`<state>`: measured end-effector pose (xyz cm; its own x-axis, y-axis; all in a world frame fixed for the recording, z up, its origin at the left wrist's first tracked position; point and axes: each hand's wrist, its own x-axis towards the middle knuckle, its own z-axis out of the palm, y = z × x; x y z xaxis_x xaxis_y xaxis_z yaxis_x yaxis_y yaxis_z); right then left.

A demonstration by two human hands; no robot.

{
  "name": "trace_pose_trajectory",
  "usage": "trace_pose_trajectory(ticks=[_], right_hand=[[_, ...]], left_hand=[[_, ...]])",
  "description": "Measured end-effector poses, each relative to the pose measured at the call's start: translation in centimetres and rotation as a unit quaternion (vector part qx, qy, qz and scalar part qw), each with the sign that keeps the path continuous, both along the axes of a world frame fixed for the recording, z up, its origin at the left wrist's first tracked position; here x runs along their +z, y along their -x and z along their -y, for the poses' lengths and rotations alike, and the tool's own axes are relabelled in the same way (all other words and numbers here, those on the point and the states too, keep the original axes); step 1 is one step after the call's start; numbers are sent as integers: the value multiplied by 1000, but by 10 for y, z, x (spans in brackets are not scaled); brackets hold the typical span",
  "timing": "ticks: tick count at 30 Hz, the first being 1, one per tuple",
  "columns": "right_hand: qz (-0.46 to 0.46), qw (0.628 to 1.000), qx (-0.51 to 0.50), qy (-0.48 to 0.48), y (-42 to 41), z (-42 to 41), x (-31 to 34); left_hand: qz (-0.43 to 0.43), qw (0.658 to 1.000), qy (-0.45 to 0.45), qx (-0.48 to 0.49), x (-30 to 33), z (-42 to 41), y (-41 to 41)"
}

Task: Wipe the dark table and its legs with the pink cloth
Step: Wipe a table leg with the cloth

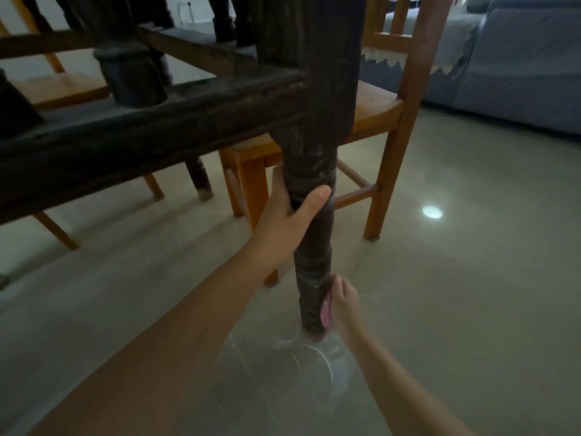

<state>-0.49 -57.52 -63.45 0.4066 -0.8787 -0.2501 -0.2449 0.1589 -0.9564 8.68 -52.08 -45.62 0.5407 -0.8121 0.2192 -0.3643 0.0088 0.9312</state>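
I look from low down at the dark table's turned leg [312, 234], which stands on the pale floor. A thick dark stretcher rail [151, 140] joins the leg from the left. My left hand [289, 212] wraps around the leg's upper turned part, thumb across the front. Near the foot of the leg, my right hand [344, 305] presses the pink cloth [326, 313] against the leg's right side. Only a strip of the cloth shows between palm and wood.
An orange wooden chair [386, 114] stands right behind the leg, and another chair [59, 86] is at the far left. A grey-blue sofa [518, 58] fills the upper right. White scuff rings mark the floor [314, 357] around the leg's foot.
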Motion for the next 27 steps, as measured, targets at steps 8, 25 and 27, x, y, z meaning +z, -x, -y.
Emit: trace_pose_trajectory(ticks=[8, 25, 27], right_hand=[[196, 973, -16, 118, -16, -1, 71], [46, 651, 105, 750, 12, 3, 75], [-83, 550, 186, 810, 11, 17, 38]], left_hand=[[5, 1000, 8, 8, 0, -1, 1], [-10, 990, -39, -138, 17, -16, -10], [-1, 989, -49, -137, 18, -17, -12]])
